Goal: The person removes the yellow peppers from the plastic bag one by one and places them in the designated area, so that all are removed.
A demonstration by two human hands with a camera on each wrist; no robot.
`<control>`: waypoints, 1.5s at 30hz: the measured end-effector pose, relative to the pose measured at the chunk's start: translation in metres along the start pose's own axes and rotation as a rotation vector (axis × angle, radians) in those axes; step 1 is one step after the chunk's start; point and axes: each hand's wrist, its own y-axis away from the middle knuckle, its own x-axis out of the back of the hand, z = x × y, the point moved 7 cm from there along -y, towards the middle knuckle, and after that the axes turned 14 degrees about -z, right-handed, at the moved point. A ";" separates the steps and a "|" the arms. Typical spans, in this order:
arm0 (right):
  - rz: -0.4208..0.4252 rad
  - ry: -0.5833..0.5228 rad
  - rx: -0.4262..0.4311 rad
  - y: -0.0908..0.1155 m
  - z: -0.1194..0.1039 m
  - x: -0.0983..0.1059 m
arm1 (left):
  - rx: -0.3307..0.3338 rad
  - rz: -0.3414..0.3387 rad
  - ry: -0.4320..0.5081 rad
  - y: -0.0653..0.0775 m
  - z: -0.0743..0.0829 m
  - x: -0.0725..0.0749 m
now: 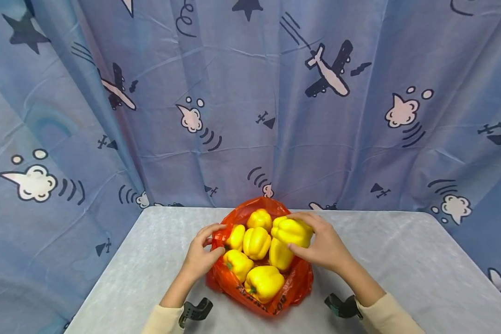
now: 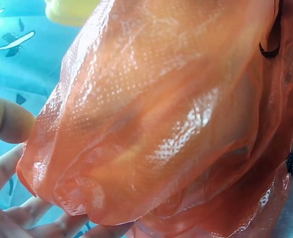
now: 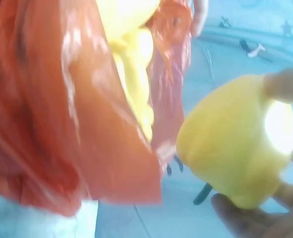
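Observation:
A red plastic bag (image 1: 219, 280) full of yellow bell peppers (image 1: 256, 242) stands on the table, its mouth spread open. My left hand (image 1: 201, 255) holds the bag's left rim, with the thumb and fingers at the edge of the plastic (image 2: 136, 124). Above the bag's right side, my right hand (image 1: 326, 243) grips one yellow bell pepper (image 1: 293, 230) between thumb and fingers. In the right wrist view this pepper (image 3: 230, 141) is beside the bag wall (image 3: 106, 148), apart from it. Several other peppers lie inside the bag, the lower ones hidden.
The table (image 1: 150, 260) has a white cover, and its far edge meets a blue patterned curtain (image 1: 234, 139). Dark camera straps (image 1: 196, 310) sit on both wrists, near the front of the bag.

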 end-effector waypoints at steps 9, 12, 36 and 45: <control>0.074 0.082 -0.066 0.016 0.025 0.030 | 0.005 -0.011 0.020 0.000 0.002 0.001; 0.094 0.109 -0.096 0.022 0.034 0.037 | 0.001 -0.011 0.017 0.000 0.003 0.001; 0.015 0.136 -0.385 0.050 0.123 0.032 | -0.004 -0.002 -0.009 -0.002 0.000 0.003; -0.025 0.141 -0.434 0.056 0.137 0.026 | 0.010 0.000 -0.001 0.000 -0.004 0.001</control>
